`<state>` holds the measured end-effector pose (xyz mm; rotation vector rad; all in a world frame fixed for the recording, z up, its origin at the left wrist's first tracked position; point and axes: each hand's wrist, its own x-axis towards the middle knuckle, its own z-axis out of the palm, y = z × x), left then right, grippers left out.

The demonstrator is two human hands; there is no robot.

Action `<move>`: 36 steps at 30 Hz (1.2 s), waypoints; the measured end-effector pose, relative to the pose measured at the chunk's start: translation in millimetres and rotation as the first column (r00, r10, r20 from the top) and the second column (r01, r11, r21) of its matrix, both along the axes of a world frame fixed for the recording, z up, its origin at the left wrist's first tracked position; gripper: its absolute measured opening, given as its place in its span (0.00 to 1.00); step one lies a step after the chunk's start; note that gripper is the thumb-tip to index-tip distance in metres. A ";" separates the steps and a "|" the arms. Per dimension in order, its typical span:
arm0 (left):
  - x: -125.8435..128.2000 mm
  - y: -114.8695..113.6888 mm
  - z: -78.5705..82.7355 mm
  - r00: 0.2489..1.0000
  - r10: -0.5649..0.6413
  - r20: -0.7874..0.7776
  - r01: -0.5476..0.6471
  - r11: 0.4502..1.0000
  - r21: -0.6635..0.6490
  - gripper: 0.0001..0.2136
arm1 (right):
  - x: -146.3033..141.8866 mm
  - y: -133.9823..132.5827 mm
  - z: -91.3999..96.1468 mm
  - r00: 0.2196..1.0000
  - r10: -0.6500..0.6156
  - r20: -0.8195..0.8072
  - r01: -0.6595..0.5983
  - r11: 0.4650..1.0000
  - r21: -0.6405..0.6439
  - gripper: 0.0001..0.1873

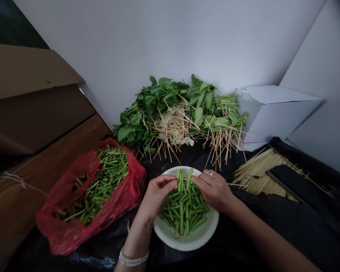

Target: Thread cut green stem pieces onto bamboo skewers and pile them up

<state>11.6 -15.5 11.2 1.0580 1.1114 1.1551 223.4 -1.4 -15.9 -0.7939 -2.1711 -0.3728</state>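
A white bowl [214, 231] of cut green beans [184, 217] stands in front of me. Over it, my left hand [160, 190] pinches a few upright green bean pieces [180, 180] that sit side by side on a thin bamboo skewer [238, 185]. My right hand [214, 192], with a ring on one finger, is closed around the skewer, whose long end sticks out to the right behind the hand. Another bean piece [189, 177] stands beside the right fingertips. Whether the skewer passes through it I cannot tell.
Left of the bowl lies an open red plastic bag [124, 204] of cut green stalks. Behind are leafy greens [153, 98], skewered pale vegetables [172, 121] and skewered beans [225, 121]. To the right are loose skewers [257, 170], a dark phone-like object [294, 183] and a white box [283, 117].
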 end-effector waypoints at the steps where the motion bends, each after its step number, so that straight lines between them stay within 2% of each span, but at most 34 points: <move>1: -2.8 0.2 2.1 0.997 -0.015 -0.079 0.017 0.999 0.027 0.09 | 1.3 0.2 0.5 1.000 -0.019 0.001 0.019 1.000 0.000 0.13; 3: -9.1 -0.5 4.3 0.953 -0.023 -0.302 0.051 0.995 0.087 0.07 | 3.9 0.5 1.8 0.999 -0.052 -0.005 0.052 0.999 0.003 0.13; 4: -11.8 -1.4 4.2 0.901 -0.015 -0.434 0.076 0.989 0.125 0.05 | 4.9 0.7 2.4 0.998 -0.063 -0.009 0.063 0.998 0.005 0.12; 7: -14.5 -6.1 0.3 0.640 0.052 -0.766 0.169 0.964 0.207 0.06 | 6.1 1.1 3.1 0.997 -0.073 -0.008 0.073 0.997 0.000 0.12; 9: -11.4 -9.4 -2.9 0.461 0.075 -0.884 0.204 0.961 0.187 0.10 | 5.7 1.3 2.5 0.998 -0.066 0.004 0.066 0.998 -0.012 0.12; 11: -6.4 -11.8 -4.7 0.313 0.064 -0.948 0.212 0.968 0.135 0.11 | 5.1 1.5 1.3 0.998 -0.059 0.007 0.059 0.998 -0.012 0.12; 12: -4.1 -12.6 -5.0 0.261 0.049 -0.964 0.218 0.970 0.108 0.11 | 4.8 1.6 0.8 0.998 -0.057 0.004 0.058 0.998 -0.008 0.12; 14: -1.1 -13.5 -5.0 0.216 0.027 -0.976 0.243 0.967 0.081 0.10 | 4.6 1.8 0.0 0.998 -0.057 -0.001 0.057 0.998 0.003 0.12; 17: -2.6 -14.1 -3.5 0.270 0.003 -0.963 0.298 0.950 0.087 0.10 | 4.8 1.7 0.0 0.998 -0.058 0.000 0.058 0.998 0.014 0.12; 19: -6.3 -13.6 -1.5 0.386 -0.014 -0.923 0.324 0.938 0.121 0.10 | 5.2 1.4 0.6 0.998 -0.060 -0.004 0.060 0.998 0.014 0.12; 21: -10.4 -11.9 1.4 0.552 -0.033 -0.833 0.302 0.939 0.163 0.09 | 5.7 1.0 1.6 0.998 -0.063 -0.011 0.063 0.998 0.004 0.13; 24: -14.8 -7.1 6.2 0.777 -0.001 -0.629 0.172 0.962 0.211 0.06 | 6.3 0.7 3.5 0.997 -0.060 -0.042 0.060 0.998 0.002 0.14; 26: -16.2 -3.4 7.5 0.880 0.062 -0.471 0.040 0.978 0.204 0.05 | 6.3 0.6 4.4 0.997 -0.052 -0.065 0.052 0.999 0.013 0.14; 28: -16.8 -0.4 6.5 0.958 0.117 -0.261 -0.086 0.988 0.126 0.08 | 5.9 0.6 4.6 0.996 -0.044 -0.071 0.046 0.999 0.021 0.15; 30: -16.4 1.3 4.4 0.987 0.158 -0.014 -0.158 0.987 0.002 0.12 | 5.3 0.4 4.1 0.997 -0.037 -0.062 0.038 0.999 0.020 0.15; 32: -14.9 1.6 2.9 0.967 0.184 0.177 -0.169 0.981 -0.095 0.14 | 4.7 0.1 3.3 0.998 -0.030 -0.051 0.031 0.999 0.011 0.14; 34: -12.6 1.3 2.9 0.944 0.190 0.270 -0.156 0.978 -0.141 0.15 | 4.1 -0.2 3.0 0.999 -0.022 -0.042 0.022 1.000 0.006 0.14; 36: -10.2 0.7 4.1 0.936 0.187 0.299 -0.146 0.977 -0.154 0.15 | 3.8 -0.5 3.3 0.999 -0.015 -0.037 0.016 1.000 0.008 0.13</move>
